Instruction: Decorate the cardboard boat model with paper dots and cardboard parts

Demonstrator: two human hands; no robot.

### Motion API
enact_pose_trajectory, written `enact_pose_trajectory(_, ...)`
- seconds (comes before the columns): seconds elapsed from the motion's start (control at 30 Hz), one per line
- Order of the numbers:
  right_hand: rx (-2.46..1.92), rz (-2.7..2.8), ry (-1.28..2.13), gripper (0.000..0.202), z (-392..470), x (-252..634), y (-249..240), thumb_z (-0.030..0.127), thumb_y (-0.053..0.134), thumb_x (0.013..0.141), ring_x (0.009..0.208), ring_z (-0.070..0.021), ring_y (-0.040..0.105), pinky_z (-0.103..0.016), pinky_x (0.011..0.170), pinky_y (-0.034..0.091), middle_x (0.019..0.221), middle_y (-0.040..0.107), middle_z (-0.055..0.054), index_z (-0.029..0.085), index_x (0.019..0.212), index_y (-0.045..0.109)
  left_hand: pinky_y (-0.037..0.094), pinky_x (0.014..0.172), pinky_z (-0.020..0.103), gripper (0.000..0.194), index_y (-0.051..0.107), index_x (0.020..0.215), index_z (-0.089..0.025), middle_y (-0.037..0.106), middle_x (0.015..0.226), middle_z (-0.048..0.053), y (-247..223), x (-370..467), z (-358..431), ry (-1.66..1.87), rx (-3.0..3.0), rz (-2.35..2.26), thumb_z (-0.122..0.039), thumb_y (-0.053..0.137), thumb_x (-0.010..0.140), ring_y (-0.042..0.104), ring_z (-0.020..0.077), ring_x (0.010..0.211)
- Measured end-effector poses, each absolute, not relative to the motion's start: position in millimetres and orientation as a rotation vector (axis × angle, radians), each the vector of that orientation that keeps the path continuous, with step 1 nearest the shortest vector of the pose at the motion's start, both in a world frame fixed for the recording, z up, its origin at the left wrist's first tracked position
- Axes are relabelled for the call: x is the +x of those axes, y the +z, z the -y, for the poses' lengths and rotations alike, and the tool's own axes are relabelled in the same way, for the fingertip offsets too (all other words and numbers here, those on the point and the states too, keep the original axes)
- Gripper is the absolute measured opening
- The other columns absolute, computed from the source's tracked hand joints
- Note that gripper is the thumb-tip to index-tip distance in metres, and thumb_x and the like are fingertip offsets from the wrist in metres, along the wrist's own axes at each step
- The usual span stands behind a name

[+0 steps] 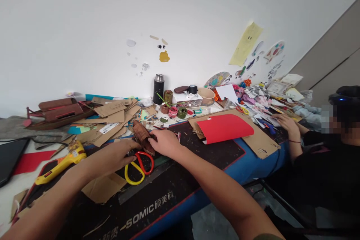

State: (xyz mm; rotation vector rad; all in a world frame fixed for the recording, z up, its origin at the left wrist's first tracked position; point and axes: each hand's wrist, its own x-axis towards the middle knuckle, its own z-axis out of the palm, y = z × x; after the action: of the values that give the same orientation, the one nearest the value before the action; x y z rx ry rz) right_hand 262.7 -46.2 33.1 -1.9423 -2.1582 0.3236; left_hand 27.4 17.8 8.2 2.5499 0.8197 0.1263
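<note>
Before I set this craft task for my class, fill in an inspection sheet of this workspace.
Surface: dark mat with flecks and SOMIC lettering.
Job's things: brown piece in hand; scissors with red and yellow handles beside it.
Clutter: cardboard scraps, paint pots, yellow glue gun, red sheet.
Hands: right hand grips the brown piece; left hand is close by, its grip unclear.
Cables: black cable at far left.
Surroundings: white wall behind; another person works at right.
</note>
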Motion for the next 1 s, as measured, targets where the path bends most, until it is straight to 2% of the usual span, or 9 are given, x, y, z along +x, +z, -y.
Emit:
enact_pose_trajectory(0.3, -1.901, 2.041, 0.413, 0.038, 48.6, 270.4, 16.4, 0.038, 0.06, 0.107, 0.107, -0.0274, 0.079, -0.034, 0.087, 0.054, 0.117, 0.085, -0.009, 0.023, 0.139, 0.073, 0.054, 0.108, 0.042, 0.038, 0.075, 0.127, -0.031, 0.078, 0.131, 0.008, 5.9, 30.2, -23.0, 0.16, 2.509, -0.797, -0.039, 0.056, 0.095, 0.072, 0.0306, 0.122)
enact_pose_trajectory(0.57, -1.781, 1.916, 0.513, 0.032, 45.1, 275.0, 4.4, 0.027, 0.06, 0.106, 0.109, -0.0251, 0.078, -0.03, 0.093, 0.053, 0.122, 0.083, -0.009, 0.021, 0.133, 0.076, 0.055, 0.108, 0.044, 0.036, 0.075, 0.123, -0.029, 0.079, 0.128, 0.008, 24.3, 35.6, -17.3, 0.157, 2.436, -0.831, -0.042, 0.057, 0.095, 0.072, 0.0318, 0.119)
enact_pose_trajectory(0.73, -1.732, 1.836, 0.636, 0.034, 39.5, 273.7, -2.9, 0.027, 0.06, 0.106, 0.085, -0.0214, 0.078, -0.027, 0.079, 0.054, 0.103, 0.085, -0.007, 0.019, 0.136, 0.074, 0.054, 0.105, 0.042, 0.035, 0.075, 0.121, -0.025, 0.079, 0.127, 0.01, 33.7, 39.0, -16.6, 0.086, 2.441, -0.872, -0.037, 0.055, 0.094, 0.072, 0.0308, 0.118)
enact_pose_trajectory(1.0, -1.582, 1.607, 0.736, 0.03, 40.4, 276.7, -20.5, 0.028, 0.053, 0.106, 0.059, -0.0167, 0.068, -0.026, 0.065, 0.053, 0.079, 0.079, -0.001, 0.02, 0.124, 0.076, 0.054, 0.105, 0.04, 0.047, 0.073, 0.131, -0.027, 0.078, 0.134, 0.008, 39.0, 25.5, -21.3, 0.064, 2.459, -1.009, -0.05, 0.051, 0.096, 0.073, 0.0309, 0.121)
